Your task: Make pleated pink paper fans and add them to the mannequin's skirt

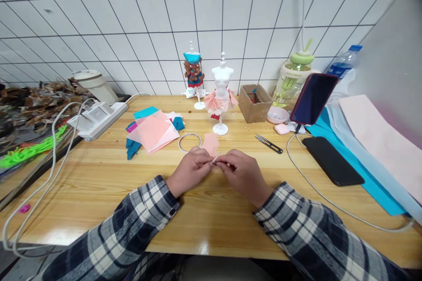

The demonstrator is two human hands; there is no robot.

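Observation:
My left hand (194,167) and my right hand (242,171) meet low over the wooden table. Both are closed, fingertips pinching a small thin pale strip (215,159) between them; its material is too small to make out. Just beyond my fingers lies a peach piece of paper (210,142) with a ragged right edge. A thin ring or coil (189,142) rests close to my left hand. Behind these stands a small white dress form (222,80) with a pleated peach skirt (220,102) around its waist. Thread snips (268,143) lie to the right.
Peach and blue sheets (154,129) lie on the left, near a white power strip (102,120). A second dressed form (193,72), a cardboard box (255,103) and a green-lidded bottle (293,79) stand behind. On the right are a propped phone (313,99) and a black phone (332,161) with a cable.

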